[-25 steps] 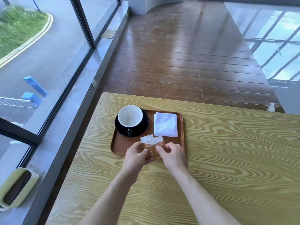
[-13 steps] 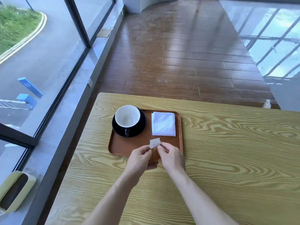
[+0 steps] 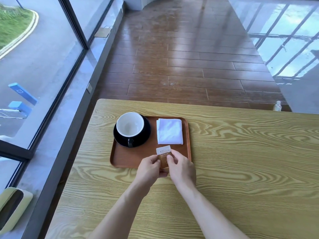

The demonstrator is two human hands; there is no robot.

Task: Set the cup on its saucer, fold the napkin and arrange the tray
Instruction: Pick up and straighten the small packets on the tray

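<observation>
A brown tray point(image 3: 127, 157) lies on the wooden table point(image 3: 233, 161). At its back left a white-lined cup point(image 3: 129, 125) stands on a black saucer point(image 3: 145, 135), its handle towards me. A folded white napkin point(image 3: 169, 131) lies at the tray's back right. Over the tray's front edge, my left hand point(image 3: 149, 168) and my right hand point(image 3: 182, 167) pinch small brown-and-white sugar packets point(image 3: 163, 153) between them. The packets are stacked, so only the top one shows clearly.
The table's left edge runs along a grey window ledge point(image 3: 57, 135) and tall glass panes. A green object point(image 3: 12, 206) lies on the ledge at the lower left. A small white bottle point(image 3: 278, 106) stands on the wooden floor beyond the table's far edge.
Two packets were fanned apart a second ago; now they are drawn together into one stack between my fingers. Cup, saucer and napkin have not moved.
</observation>
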